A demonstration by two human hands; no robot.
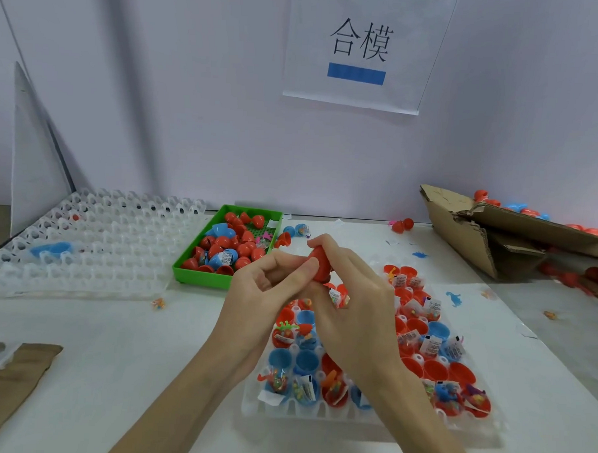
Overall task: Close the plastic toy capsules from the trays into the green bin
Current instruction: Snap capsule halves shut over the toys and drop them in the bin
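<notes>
I see the white table [113, 355] running from the rear wall to the near edge. At its rear left, a stack of clear empty trays [84, 244] lies flat; its left end is cut off by the frame. At the rear right corner, a torn cardboard box [489, 234] holds red and blue capsule pieces; its right side runs out of view, so I cannot tell how full it is.

The filled tray [421, 379] sits at the near right of centre. Red and blue open halves stand in its cells, many with small bagged toys. Both forearms cross its middle cells and hide them.

The green bin [199, 276] stands at the rear centre, just beside the clear trays, with red and blue capsules heaped inside.

A sheet of cardboard [9, 385] lies at the near left edge, partly cut off, with a corner of another clear tray on it.

My left hand [267, 286] and right hand [352, 297] meet above the far end of the filled tray. Both curl around one red capsule [320, 265], the left thumb and fingers pinching its left side, the right fingers wrapping over its top. The fingers cover the seam, so I cannot tell whether the halves are fully joined.

Loose capsules [403, 225] and small blue toy figures [453, 298] lie scattered on the table toward the rear and right edges.
</notes>
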